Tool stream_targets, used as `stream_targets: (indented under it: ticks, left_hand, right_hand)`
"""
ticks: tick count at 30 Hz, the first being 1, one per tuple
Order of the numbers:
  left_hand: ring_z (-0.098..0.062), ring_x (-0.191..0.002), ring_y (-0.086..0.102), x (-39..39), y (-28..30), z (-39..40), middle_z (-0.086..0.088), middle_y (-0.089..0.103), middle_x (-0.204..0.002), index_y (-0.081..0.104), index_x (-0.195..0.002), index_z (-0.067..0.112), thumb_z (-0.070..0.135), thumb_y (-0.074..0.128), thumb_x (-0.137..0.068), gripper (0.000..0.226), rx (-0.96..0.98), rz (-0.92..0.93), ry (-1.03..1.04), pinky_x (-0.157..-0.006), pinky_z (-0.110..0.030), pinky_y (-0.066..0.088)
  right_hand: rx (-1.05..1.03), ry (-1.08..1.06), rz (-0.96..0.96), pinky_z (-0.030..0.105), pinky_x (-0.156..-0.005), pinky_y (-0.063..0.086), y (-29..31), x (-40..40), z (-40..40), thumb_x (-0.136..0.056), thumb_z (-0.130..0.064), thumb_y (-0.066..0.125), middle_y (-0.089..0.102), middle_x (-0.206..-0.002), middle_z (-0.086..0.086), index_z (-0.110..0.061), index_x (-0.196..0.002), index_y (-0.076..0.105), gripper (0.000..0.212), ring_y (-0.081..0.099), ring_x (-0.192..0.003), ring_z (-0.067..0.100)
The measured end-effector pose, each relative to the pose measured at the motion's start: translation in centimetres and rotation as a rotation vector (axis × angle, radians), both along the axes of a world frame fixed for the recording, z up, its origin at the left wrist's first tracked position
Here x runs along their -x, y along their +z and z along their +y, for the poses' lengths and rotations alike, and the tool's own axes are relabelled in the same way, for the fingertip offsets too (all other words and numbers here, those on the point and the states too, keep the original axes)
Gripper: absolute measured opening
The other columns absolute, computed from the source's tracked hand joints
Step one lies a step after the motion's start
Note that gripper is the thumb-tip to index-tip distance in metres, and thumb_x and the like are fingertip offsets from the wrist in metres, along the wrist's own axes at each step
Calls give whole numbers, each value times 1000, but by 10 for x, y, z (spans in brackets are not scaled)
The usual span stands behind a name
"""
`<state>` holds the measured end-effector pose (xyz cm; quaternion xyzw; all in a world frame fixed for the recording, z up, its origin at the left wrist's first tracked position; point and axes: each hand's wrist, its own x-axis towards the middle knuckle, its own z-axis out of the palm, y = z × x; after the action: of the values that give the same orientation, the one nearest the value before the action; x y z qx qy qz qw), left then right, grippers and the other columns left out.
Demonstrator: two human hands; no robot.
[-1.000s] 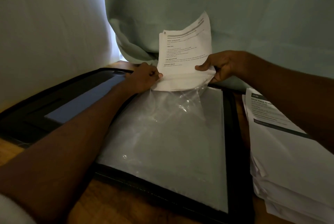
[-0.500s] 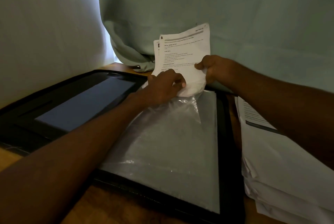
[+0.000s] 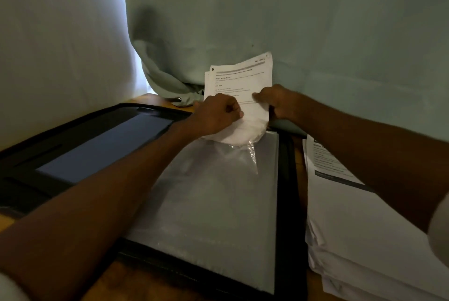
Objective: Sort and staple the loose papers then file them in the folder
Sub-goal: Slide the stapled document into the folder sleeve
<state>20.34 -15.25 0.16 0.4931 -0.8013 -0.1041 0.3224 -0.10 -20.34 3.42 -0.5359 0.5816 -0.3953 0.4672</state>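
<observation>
An open black folder lies on the wooden table, with a clear plastic sleeve on its right half. A set of printed papers stands upright at the sleeve's far end, its lower part crumpled into the sleeve's mouth. My left hand grips the papers' lower left together with the sleeve's edge. My right hand pinches the papers at their right edge. A stack of loose printed papers lies to the right of the folder.
Pale green cloth hangs close behind the folder, and a white wall stands at the left. The folder's left half has a dark blue panel. Bare wood shows at the table's near edge.
Both hands have moved closer together on the papers. The papers have gone lower and their bottom has bunched up in the sleeve's mouth.
</observation>
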Motion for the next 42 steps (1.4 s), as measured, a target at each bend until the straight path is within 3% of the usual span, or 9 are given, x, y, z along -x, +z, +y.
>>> stream_targets:
  ticks: [3, 8, 13, 19, 24, 29, 34, 38, 42]
  left_hand:
    - [-16, -96, 56, -31, -4, -5, 11, 63, -91, 62, -82, 30, 53, 57, -98, 28, 46, -283, 115, -96, -43, 33]
    - [-12, -83, 61, -57, -5, -9, 6, 69, -89, 70, -84, 22, 45, 63, -98, 28, -87, -132, 33, -71, -27, 41]
    - [-16, -85, 56, -53, -8, -10, 12, 57, -76, 53, -73, 25, 35, 65, -96, 28, 4, -108, 117, -78, -33, 36]
    - [-17, -84, 55, -48, 1, -11, 17, 53, -73, 51, -71, 28, 39, 66, -95, 31, 33, -115, 107, -87, -42, 39]
    - [-6, -66, 54, -41, 1, -10, 12, 59, -70, 63, -77, 18, 23, 68, -94, 18, 69, 36, 34, -72, -30, 42]
    - [2, -72, 58, -26, 0, -8, 19, 65, -73, 70, -77, 29, 36, 71, -92, 16, 40, 62, -17, -80, -32, 48]
    - [-6, -82, 65, 0, -4, -4, 24, 67, -74, 70, -71, 35, 33, 71, -86, 15, 104, 145, 35, -89, -46, 55]
    - [-7, -82, 64, 10, 12, -7, 19, 67, -76, 72, -76, 28, 33, 70, -90, 15, 118, 160, 53, -87, -39, 56]
    - [2, -69, 57, 22, 30, -3, 20, 65, -65, 75, -73, 28, 39, 77, -89, 19, -19, 48, -170, -74, -28, 46]
  right_hand:
    - [-37, 114, 96, 52, -102, 52, -1, -4, -2, -83, -18, 82, 70, -126, 12, -2, -130, 63, 54, 66, -117, 31]
    - [-41, 42, -113, 41, -70, 61, 7, -7, -18, -91, -31, 74, 71, -123, 6, -14, -137, 61, 51, 70, -100, 24]
    - [-58, 32, 36, 55, -95, 54, -2, -3, -28, -91, -8, 71, 67, -130, 13, -3, -133, 58, 44, 66, -115, 31]
    - [-92, 0, 39, 44, -53, 61, 20, 6, -29, -93, 0, 66, 71, -119, 9, -7, -127, 61, 35, 69, -97, 26]
    - [-29, -35, 243, 48, -105, 48, 21, 7, -34, -86, -15, 77, 64, -108, -2, -34, -105, 72, 27, 59, -118, 26]
    - [-193, 38, -105, 46, -67, 63, 17, -11, -22, -92, 0, 65, 78, -98, 10, -10, -113, 69, 25, 76, -82, 29]
    - [-76, 20, 15, 58, -95, 54, -17, 33, -96, -58, -9, 86, 70, -127, 12, -14, -119, 71, 63, 69, -111, 33]
    - [12, -71, 35, 47, -106, 50, 0, 22, -71, -75, -10, 76, 71, -120, 6, -9, -109, 71, 34, 66, -113, 25]
    - [143, -126, 70, 42, -91, 55, 13, 0, -38, -89, -2, 58, 68, -110, 18, -14, -81, 73, 22, 64, -89, 22]
